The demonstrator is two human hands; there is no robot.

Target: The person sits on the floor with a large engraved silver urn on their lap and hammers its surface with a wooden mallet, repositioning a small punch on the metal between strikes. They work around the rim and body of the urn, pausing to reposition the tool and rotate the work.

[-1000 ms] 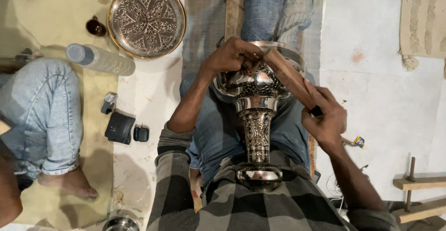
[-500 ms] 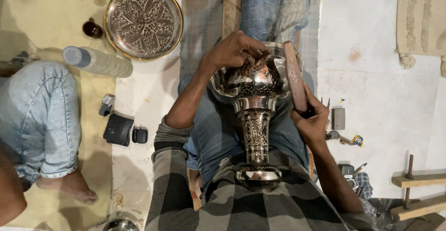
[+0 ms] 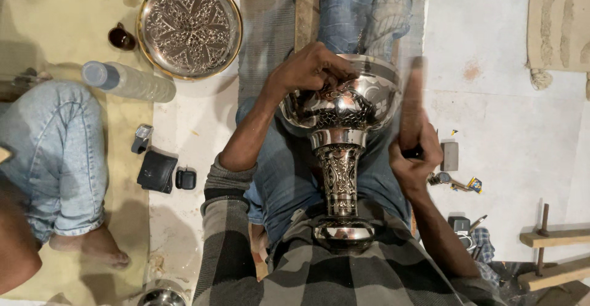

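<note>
Swinging up from its lower, slanted position, the wooden mallet (image 3: 413, 106) is now standing blurred beside the engraved metal goblet (image 3: 340, 134), right hand (image 3: 416, 161) fingers clenching its handle. Left hand (image 3: 310, 69) fingers are gripping the bowl's far rim; the goblet is lying across the person's lap, foot against the checked shirt (image 3: 295, 269).

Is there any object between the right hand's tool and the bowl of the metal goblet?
Nothing visible stands between them. The right hand holds a blurred stick-like tool upright right beside the bowl of the metal goblet, with only a narrow gap there. The left hand rests on the bowl's far rim, on the other side, not in the way.
</note>
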